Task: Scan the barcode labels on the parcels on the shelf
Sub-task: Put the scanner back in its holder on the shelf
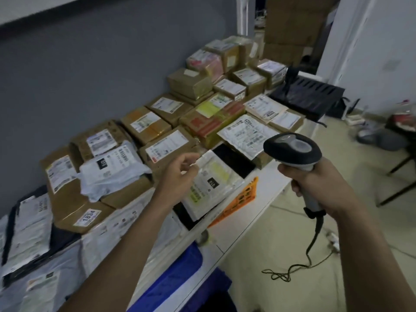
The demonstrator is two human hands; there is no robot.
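Shelf (265,192): white top surface, crowded with parcels running back along the grey wall (90,75). Most are brown cardboard boxes (146,126) sealed with tape, each bearing a white printed label; one near box reads "1834" (86,218). Several soft white poly mailers lie among them.

Left hand (177,174): fingers curled, thumb and forefinger pinching the upper edge of a flat white mailer (211,185) at the front of the shelf. That mailer carries a yellow patch, a black tag reading "010" and a barcode strip; it lies on a black packet, partly over an orange crate (243,199). Print too blurred to read further.

Right hand (315,179): fingers wrapped round the grip of a handheld scanner (292,152), grey handle, black head, held off the shelf edge to the right of the mailer. Its cable (299,264) trails to the floor.

Blue bin (175,280) sits below the shelf front.
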